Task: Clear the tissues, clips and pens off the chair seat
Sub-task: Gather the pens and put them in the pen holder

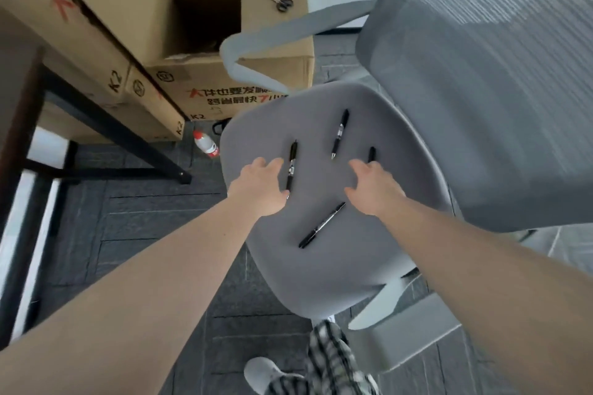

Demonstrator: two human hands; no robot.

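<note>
Both hands were spread over the grey chair seat, neither holding anything. The left hand had its fingers splayed and curled down, with the thumb tip just beside the lower end of a black pen that lay lengthwise on the seat; whether the thumb touched the pen could not be told. The right hand was likewise loose and empty, its fingers bent, and its fingertips reached up to the near end of a short dark pen partly hidden behind them. Between the two hands and a little farther back lay a third pen, tip toward the person. A fourth pen lay slantwise on the seat nearer the person, between the two wrists. All four pens rested on the seat, apart from one another. Beyond the seat rose the mesh chair back and a pale armrest. Cardboard boxes stood stacked to the left, one of them open, with scissors on its top. A white bottle stood on the dark floor beside the boxes.
</note>
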